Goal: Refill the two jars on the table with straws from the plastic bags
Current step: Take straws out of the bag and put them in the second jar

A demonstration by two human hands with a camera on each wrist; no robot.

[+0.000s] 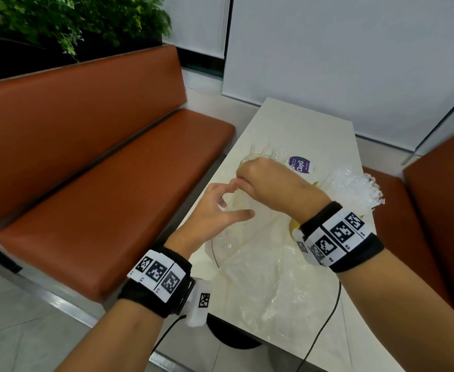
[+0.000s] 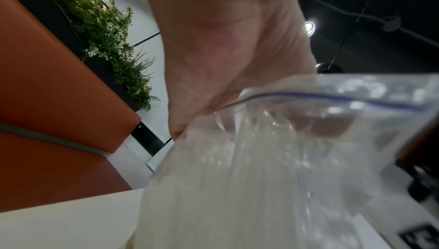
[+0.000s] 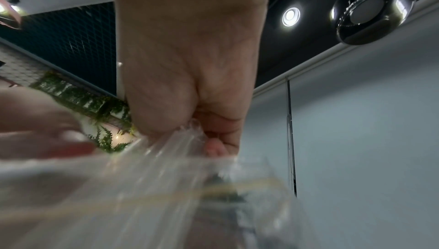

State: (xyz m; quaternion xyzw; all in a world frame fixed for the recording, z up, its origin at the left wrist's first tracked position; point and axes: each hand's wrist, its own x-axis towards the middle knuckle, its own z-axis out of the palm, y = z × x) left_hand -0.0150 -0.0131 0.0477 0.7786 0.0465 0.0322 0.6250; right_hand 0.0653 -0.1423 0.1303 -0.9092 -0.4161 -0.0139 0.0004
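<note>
Straws (image 3: 166,151) clear, bunched (blurred), gripped in right hand (image 1: 267,181), plastic bag (image 1: 268,277) crinkled

Seen from below, the right hand (image 3: 187,87) is closed into a fist, its fingers (image 3: 215,147) curled round a bunch of clear straws (image 3: 166,151) that run down into blur. A thin yellowish band (image 3: 237,184) crosses below them. The left hand (image 3: 35,131) shows blurred alongside. Overhead hang a ceiling lamp (image 3: 291,16) and green plants (image 3: 104,108).

Black wristbands (image 1: 156,291) carry white tags with black square codes; thin cables trail.
</note>
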